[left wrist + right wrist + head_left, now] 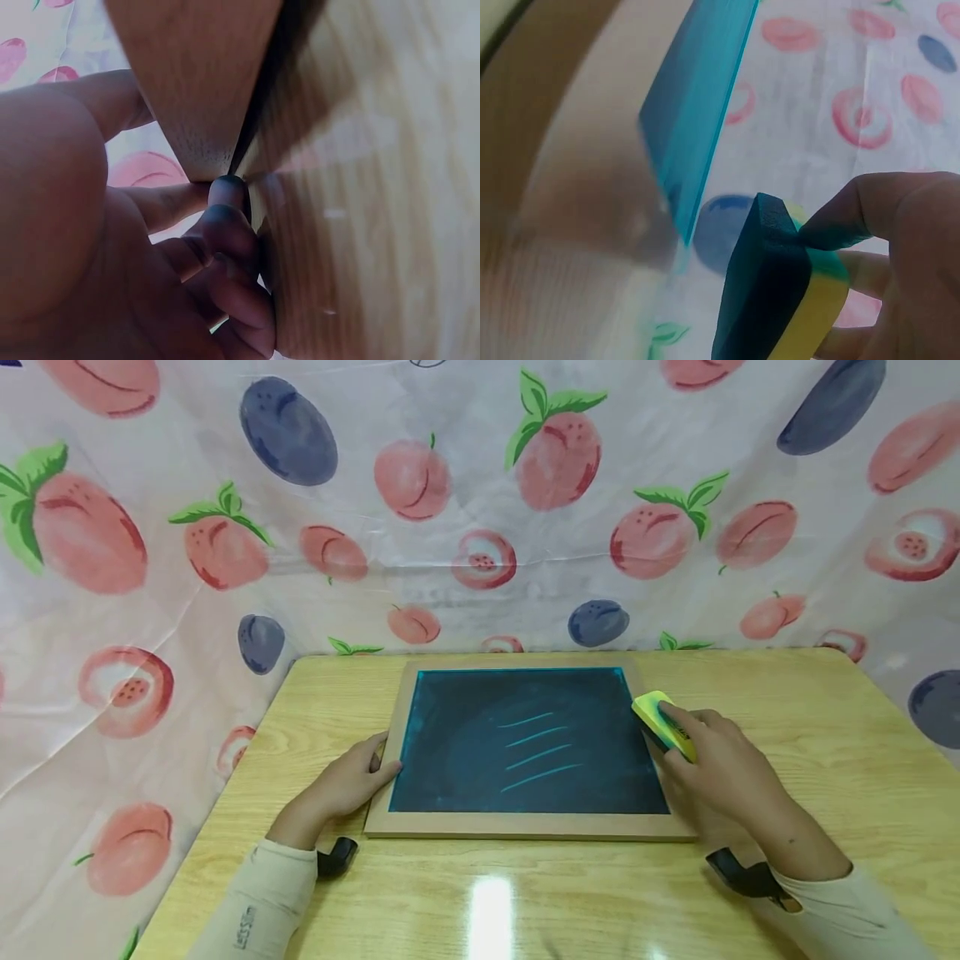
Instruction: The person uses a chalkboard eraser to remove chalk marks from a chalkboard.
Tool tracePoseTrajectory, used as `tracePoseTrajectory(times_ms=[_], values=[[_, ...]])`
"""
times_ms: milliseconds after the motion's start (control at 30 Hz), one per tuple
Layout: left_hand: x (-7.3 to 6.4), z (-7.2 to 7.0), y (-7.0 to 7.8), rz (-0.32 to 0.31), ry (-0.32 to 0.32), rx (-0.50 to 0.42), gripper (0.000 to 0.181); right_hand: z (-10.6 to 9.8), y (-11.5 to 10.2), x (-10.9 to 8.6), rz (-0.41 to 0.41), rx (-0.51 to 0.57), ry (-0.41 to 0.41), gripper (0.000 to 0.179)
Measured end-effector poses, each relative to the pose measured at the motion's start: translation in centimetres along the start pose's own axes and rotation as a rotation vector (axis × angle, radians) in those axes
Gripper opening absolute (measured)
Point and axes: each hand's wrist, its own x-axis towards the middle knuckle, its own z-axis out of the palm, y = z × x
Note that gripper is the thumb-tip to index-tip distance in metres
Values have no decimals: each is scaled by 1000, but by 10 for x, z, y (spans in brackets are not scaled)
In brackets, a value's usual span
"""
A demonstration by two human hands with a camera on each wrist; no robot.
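Backdrop: a fruit-print cloth (480,527) with peaches and plums hangs behind and to the left of the table.
Table: a light wooden table (787,735) carries everything else.
Left hand: the left hand (347,783) rests on the table at the left edge of the chalkboard's frame, near its lower corner. Its fingers (229,240) are loosely bent and press against the frame's side, and they clasp nothing. A cream sleeve (262,902) covers the forearm.
Chalkboard: a chalkboard (525,743) with a pale wooden frame lies flat in the middle of the table. Its dark teal face is smeared with wiped chalk.
Chalk marks: four short slanting chalk lines (538,750) sit one under another, slightly right of the board's centre.
Eraser: a board eraser (663,725), yellow on top with a green band and a dark felt underside, sits at the board's right edge, over the frame near the upper corner. In the right wrist view the eraser (780,300) shows its dark felt face turned toward the board.
Right hand: the right hand (723,768) is clamped on the eraser, its fingers (862,214) curled over the top.
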Motion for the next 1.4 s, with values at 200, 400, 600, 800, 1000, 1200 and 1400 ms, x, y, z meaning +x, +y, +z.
tracePoseTrajectory(times_ms=[200, 400, 600, 800, 1000, 1200, 1400], values=[[-4, -2, 1, 27, 3, -5, 63, 2, -21, -5, -54, -52, -13, 54], [-3, -3, 1, 32, 7, 18, 53, 10, -35, -8, -103, -59, -36, 54], [-3, -2, 1, 27, 2, 25, 60, 16, -39, -11, -114, -69, -59, 53], [-2, -2, 1, 41, 5, 26, 61, 17, -39, -13, -111, -67, -94, 54], [-2, -2, 3, 44, 3, 35, 57, 18, -40, -15, -125, -78, -91, 53], [-1, -1, 4, 61, 16, 38, 49, 21, -40, -15, -156, -96, -64, 48], [0, 0, 3, 51, 6, 24, 46, 21, -41, -16, -139, -109, -85, 50]])
